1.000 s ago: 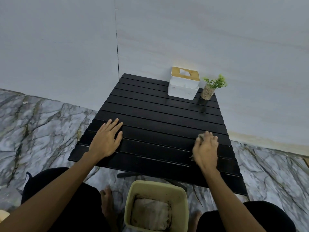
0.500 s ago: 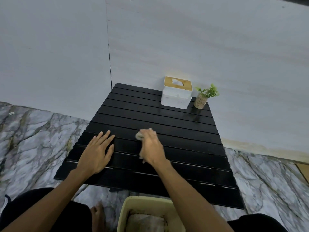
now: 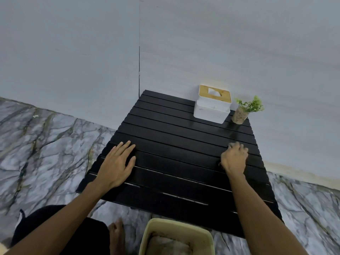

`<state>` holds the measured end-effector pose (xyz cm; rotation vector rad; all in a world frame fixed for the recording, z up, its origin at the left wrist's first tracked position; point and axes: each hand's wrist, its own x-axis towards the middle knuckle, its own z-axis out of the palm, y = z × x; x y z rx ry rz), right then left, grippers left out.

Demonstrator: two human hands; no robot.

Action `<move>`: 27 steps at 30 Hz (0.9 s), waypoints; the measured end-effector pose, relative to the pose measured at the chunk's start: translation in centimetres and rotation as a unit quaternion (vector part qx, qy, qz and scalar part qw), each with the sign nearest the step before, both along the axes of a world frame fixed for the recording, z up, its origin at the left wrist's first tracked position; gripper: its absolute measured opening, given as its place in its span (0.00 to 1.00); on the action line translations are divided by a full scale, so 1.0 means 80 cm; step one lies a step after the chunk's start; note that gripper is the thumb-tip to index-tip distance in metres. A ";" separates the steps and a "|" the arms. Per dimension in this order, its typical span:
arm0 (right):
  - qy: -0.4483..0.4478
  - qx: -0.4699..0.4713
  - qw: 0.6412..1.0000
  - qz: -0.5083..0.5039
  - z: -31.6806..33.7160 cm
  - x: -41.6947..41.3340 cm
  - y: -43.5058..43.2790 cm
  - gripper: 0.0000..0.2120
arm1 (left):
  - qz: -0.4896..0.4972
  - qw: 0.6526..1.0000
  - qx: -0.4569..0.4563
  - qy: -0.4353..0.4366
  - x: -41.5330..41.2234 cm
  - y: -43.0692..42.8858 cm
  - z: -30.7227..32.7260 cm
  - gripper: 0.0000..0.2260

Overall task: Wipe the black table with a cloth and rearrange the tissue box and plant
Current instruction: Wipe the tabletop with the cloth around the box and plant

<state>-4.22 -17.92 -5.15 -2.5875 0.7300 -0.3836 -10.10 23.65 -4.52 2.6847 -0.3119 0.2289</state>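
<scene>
Your left hand (image 3: pixel 116 165) lies flat and open, palm down, fingers spread on the black slatted tabletop (image 3: pixel 176 144) near its left edge. Your right hand (image 3: pixel 234 159) is curled closed over a small pale cloth (image 3: pixel 232 145), pressing it against the slats close to the right edge; only a scrap of the cloth shows past your knuckles. The two hands are well apart, on roughly the same band of slats. At the far right corner, against the grey wall (image 3: pixel 202 52), the white tissue box (image 3: pixel 212 105) with its wooden lid stands upright, a tissue showing in the slot. Just beside it on the right stands the small plant (image 3: pixel 247 109) in a pale speckled pot, green leaves leaning out past the tabletop's edge; whether pot and box touch cannot be told. Below the near edge, on the marble floor (image 3: pixel 46 140), sits a yellowish bucket (image 3: pixel 176 230) with something pale and crumpled inside. Your bare foot (image 3: pixel 116 234) shows left of the bucket.
</scene>
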 end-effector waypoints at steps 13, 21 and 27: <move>-0.012 0.014 0.824 0.566 0.022 -0.057 0.270 0.19 | 0.017 1.000 0.009 0.000 0.000 0.042 0.001 0.30; -0.038 0.096 0.937 0.333 0.005 -0.094 0.117 0.23 | 0.013 1.000 0.007 -0.005 0.005 0.047 0.001 0.29; -0.016 0.043 0.979 0.200 0.020 -0.022 0.122 0.21 | 0.024 1.000 0.009 0.000 0.005 0.054 0.001 0.27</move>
